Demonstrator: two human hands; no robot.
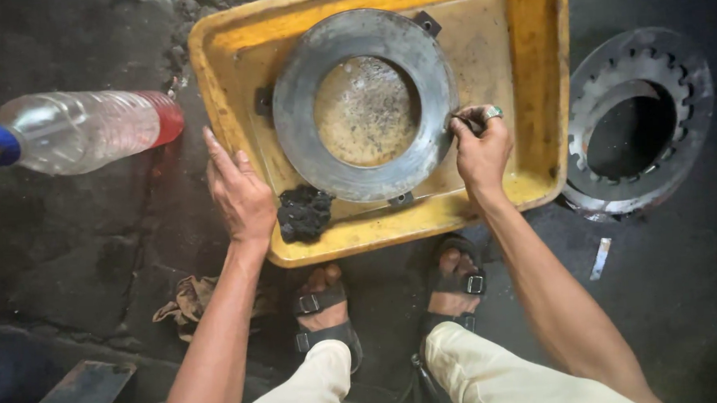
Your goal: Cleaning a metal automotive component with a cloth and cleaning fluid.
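A flat grey metal ring plate with small tabs on its rim lies in a yellow tray holding a thin layer of dirty liquid. My right hand pinches the plate's right edge with closed fingers. My left hand rests flat on the tray's left rim, fingers stretched out. A black greasy rag sits in the tray's near corner, right beside my left hand.
A clear plastic bottle with red liquid lies on the dark floor at left. A toothed metal ring housing sits right of the tray. My sandalled feet are below the tray, a brown cloth to their left.
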